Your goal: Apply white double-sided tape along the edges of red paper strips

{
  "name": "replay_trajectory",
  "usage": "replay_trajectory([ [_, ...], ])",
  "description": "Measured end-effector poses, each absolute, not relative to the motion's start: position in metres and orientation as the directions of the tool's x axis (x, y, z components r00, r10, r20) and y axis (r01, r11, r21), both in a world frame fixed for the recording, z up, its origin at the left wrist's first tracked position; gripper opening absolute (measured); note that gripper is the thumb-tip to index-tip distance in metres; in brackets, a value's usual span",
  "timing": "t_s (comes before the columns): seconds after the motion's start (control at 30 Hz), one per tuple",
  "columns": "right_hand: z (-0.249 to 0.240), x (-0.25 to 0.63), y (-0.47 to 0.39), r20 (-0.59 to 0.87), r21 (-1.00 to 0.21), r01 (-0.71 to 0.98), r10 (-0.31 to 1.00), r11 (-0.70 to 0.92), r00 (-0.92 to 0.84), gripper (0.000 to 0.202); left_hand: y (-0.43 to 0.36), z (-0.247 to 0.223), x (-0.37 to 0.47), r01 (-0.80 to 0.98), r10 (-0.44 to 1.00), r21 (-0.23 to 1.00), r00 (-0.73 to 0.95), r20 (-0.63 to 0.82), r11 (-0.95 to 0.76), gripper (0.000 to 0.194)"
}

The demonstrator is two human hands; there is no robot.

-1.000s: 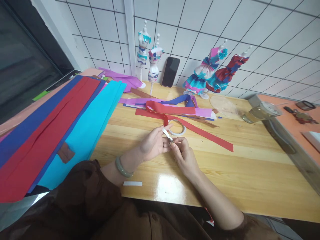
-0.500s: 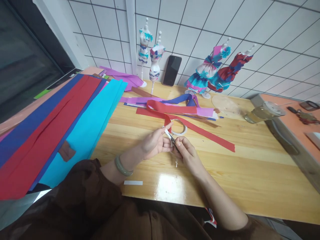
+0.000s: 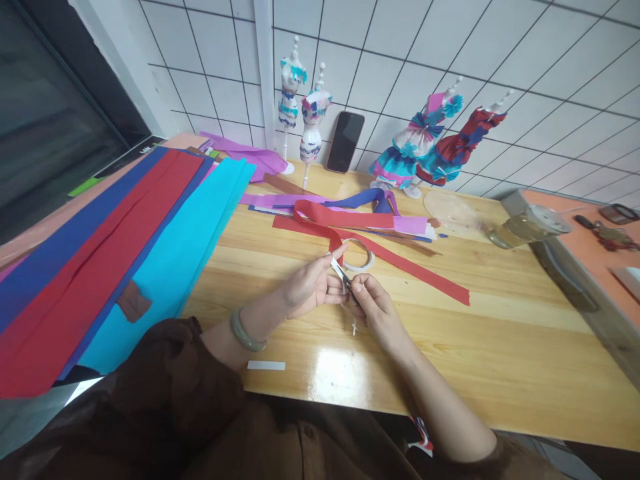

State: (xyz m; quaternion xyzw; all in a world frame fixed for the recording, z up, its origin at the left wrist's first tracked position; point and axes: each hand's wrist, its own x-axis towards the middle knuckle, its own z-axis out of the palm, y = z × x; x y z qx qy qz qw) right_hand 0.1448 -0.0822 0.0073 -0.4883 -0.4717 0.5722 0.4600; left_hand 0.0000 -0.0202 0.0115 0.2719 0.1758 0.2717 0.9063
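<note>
Between thumb and fingers, my left hand [image 3: 311, 287] pinches a narrow white strip [image 3: 336, 267]. My right hand [image 3: 376, 308] is closed around small dark scissors [image 3: 349, 285], whose blades lie along the strip at my left fingers. A thin white scrap [image 3: 355, 328] shows just below the hands. Right behind them lies a roll of white tape [image 3: 371, 260], beside a long red paper strip [image 3: 425, 272] that runs off to the right. Another short white strip [image 3: 266, 365] rests near the table's front edge.
Folded red paper [image 3: 115, 247] and turquoise paper [image 3: 185, 267] cover the left side. Small dress forms [image 3: 311, 127], a phone [image 3: 345, 142] and dressed figures [image 3: 413, 143] stand along the tiled wall. A glass jar [image 3: 525, 227] is at right, near an orange tray [image 3: 600, 233].
Hardly anything differs. The scissors and the white scrap below the hands have shifted very slightly; both hands keep their hold.
</note>
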Motion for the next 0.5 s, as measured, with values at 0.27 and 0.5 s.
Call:
replay_trajectory([
  [0.27,0.0090,0.1435,-0.0818,-0.125,-0.990,-0.052,0.989,-0.129,-0.078,0.024,-0.0201,0.0083,0.0009,-0.401,0.586,0.597,0.797,-0.145,0.694,0.055],
  [0.5,0.0067,0.1433,-0.0822,-0.112,-0.992,-0.051,0.992,-0.115,-0.066,0.022,-0.0201,0.0071,0.0012,-0.415,0.593,0.595,0.794,-0.133,0.689,0.056],
])
